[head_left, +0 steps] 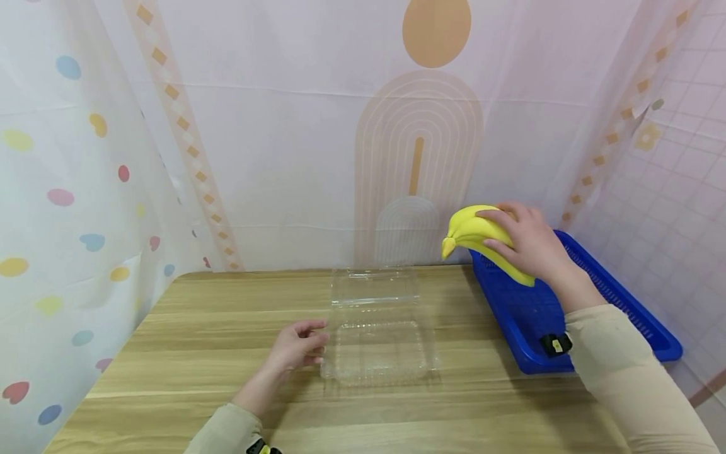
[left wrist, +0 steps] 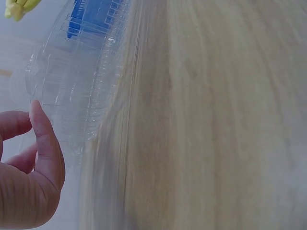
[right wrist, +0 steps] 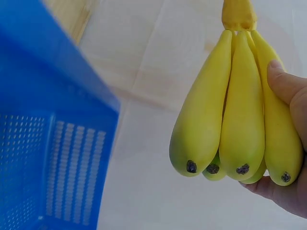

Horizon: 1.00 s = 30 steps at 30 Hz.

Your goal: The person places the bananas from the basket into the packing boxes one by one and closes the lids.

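The right hand is grasping curved yellow bananas. The loose-fingered left hand is perhaps steadying a clear, rectangular plastic container

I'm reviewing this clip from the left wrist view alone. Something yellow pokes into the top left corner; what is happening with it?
Observer: The right hand is gripping it: a bunch of bananas.
Reviewer: My view catches blue through the clear box. What is that?
Observer: A basket, on the table to the right of the box, as the head view shows.
Reviewer: Any markings on the bananas?
Observer: Yes, the right wrist view shows dark tips at the ends away from the stem.
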Each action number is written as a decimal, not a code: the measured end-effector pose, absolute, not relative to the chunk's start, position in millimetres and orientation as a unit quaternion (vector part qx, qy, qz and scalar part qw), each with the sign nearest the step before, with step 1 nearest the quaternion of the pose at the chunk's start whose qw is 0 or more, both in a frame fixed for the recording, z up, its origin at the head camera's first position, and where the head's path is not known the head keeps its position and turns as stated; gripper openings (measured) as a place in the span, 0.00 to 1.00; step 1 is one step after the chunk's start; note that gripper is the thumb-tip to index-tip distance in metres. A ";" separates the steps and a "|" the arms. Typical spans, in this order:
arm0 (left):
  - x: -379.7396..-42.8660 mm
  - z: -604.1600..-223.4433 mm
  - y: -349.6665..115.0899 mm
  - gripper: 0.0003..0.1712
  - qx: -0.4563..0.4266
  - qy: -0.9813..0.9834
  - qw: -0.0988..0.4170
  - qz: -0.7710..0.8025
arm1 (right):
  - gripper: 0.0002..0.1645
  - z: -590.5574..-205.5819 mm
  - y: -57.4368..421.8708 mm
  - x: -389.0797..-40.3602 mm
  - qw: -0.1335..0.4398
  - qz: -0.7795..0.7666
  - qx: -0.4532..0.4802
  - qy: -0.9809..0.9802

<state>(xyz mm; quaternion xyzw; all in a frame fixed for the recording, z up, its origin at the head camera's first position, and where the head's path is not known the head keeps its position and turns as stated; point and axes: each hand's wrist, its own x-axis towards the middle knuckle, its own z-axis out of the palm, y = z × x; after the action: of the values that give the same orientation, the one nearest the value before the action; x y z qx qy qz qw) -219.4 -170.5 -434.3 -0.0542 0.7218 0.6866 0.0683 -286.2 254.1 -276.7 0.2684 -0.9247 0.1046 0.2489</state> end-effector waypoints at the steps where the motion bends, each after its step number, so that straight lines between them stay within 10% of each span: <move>1: -219.4 -434.3 -170.3 0.27 -0.055 0.721 0.068 0.688 | 0.29 -276.7 251.2 -285.3 0.250 0.103 0.273 -0.923; 30: -219.9 -434.0 -168.6 0.26 -0.054 0.721 0.067 0.688 | 0.31 -301.0 171.5 -268.6 0.254 0.105 0.371 -0.887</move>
<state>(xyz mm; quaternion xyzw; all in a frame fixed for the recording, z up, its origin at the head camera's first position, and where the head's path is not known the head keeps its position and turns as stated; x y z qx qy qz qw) -219.9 -168.6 -434.0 -0.0538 0.7207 0.6879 0.0671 -268.6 171.5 -301.0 0.3715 -0.8868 0.1046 0.2541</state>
